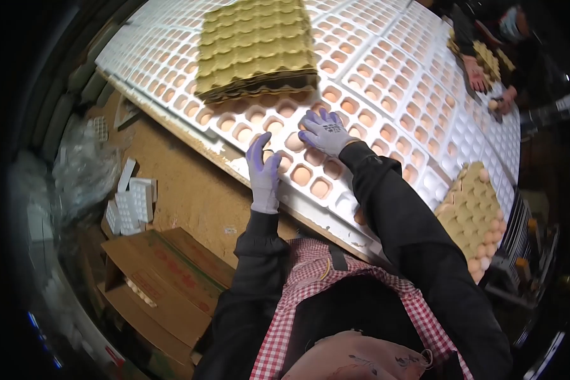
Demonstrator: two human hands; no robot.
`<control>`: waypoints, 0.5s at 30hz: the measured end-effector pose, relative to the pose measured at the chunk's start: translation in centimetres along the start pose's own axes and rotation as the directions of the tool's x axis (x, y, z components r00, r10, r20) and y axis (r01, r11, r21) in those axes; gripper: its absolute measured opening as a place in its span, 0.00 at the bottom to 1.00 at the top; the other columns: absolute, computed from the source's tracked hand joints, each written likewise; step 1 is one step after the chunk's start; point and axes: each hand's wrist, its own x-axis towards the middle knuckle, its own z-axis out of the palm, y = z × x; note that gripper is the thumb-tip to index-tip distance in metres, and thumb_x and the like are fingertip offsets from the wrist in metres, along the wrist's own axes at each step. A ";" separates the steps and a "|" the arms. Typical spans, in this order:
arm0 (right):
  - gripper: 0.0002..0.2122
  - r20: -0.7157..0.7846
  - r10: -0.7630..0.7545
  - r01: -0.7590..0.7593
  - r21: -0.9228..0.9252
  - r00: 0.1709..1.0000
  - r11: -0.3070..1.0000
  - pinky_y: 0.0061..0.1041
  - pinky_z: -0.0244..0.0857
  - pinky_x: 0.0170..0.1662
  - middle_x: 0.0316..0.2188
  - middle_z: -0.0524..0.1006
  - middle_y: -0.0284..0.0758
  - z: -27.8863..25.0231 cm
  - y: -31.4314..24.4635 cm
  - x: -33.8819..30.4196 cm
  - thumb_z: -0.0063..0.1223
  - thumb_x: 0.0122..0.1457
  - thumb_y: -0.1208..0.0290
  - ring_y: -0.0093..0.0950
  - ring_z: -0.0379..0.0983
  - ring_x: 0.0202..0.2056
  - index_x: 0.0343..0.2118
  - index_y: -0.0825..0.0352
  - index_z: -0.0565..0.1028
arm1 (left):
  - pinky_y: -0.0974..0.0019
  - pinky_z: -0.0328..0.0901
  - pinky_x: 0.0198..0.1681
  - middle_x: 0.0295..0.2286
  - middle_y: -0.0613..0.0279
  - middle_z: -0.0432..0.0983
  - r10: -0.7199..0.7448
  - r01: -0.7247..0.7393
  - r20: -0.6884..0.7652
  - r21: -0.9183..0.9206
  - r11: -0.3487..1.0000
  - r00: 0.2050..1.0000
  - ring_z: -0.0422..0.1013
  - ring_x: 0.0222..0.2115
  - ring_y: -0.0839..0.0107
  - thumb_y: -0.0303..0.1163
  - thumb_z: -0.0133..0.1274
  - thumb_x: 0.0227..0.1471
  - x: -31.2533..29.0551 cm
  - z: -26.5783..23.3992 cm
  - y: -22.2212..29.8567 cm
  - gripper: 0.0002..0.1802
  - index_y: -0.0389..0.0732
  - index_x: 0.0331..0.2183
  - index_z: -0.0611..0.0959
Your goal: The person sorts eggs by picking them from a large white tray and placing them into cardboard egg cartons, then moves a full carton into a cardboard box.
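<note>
My left hand (265, 177), in a grey glove with purple fingertips, is at the near edge of a white egg tray (346, 204). Its forefinger and thumb are apart, curved around an egg (268, 154) sitting in a cell. To its right, my right hand (326, 133), gloved alike, lies over the tray with fingers spread; an egg shows beside its thumb and forefinger. What lies beneath the palm is hidden. Brown eggs fill most cells around both hands, such as an egg (320, 188) near the front corner.
A stack of yellowish pulp trays (256, 47) stands on the egg-filled trays. At right, another pulp tray (468, 206) has eggs along its edge. A co-worker's hands (477, 75) are at the far right. An open cardboard box (164, 278) and white tray pieces (132, 201) lie lower left.
</note>
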 end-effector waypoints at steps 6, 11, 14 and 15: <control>0.20 -0.193 0.270 -0.014 0.791 0.943 0.612 0.26 0.61 0.51 0.46 0.73 0.36 -10.1 4.3 -14.2 0.42 0.62 0.57 0.30 0.68 0.47 0.50 0.68 0.70 | 0.66 0.63 0.49 0.48 0.53 0.67 0.231 -0.268 0.332 0.072 0.961 0.915 0.65 0.48 0.65 0.22 0.53 0.46 -5.2 6.0 1.9 0.21 0.36 0.45 0.74; 0.19 -0.196 0.712 -0.104 0.930 0.674 0.354 0.21 0.54 0.55 0.49 0.71 0.36 -12.7 0.9 -27.9 0.48 0.61 0.62 0.23 0.64 0.51 0.49 0.72 0.71 | 0.51 0.55 0.56 0.48 0.51 0.68 0.238 -0.751 0.785 0.385 0.536 0.572 0.61 0.51 0.50 0.33 0.52 0.51 -6.9 9.7 -1.4 0.19 0.37 0.45 0.75; 0.19 -0.313 0.854 -0.223 0.875 0.414 0.429 0.24 0.53 0.58 0.52 0.69 0.39 -10.1 0.0 -38.5 0.42 0.64 0.66 0.28 0.63 0.54 0.52 0.74 0.67 | 0.51 0.52 0.58 0.49 0.50 0.67 0.227 -0.730 0.780 0.380 0.569 0.583 0.62 0.52 0.51 0.36 0.49 0.54 -7.2 11.0 -0.5 0.21 0.36 0.48 0.73; 0.16 -0.390 0.853 -0.271 0.829 0.347 0.489 0.24 0.55 0.57 0.52 0.69 0.40 -8.9 0.6 -41.6 0.45 0.62 0.70 0.29 0.63 0.54 0.50 0.73 0.69 | 0.52 0.53 0.57 0.50 0.50 0.67 0.251 -0.698 0.751 0.361 0.618 0.611 0.62 0.51 0.52 0.35 0.49 0.54 -7.0 11.3 0.2 0.21 0.35 0.49 0.72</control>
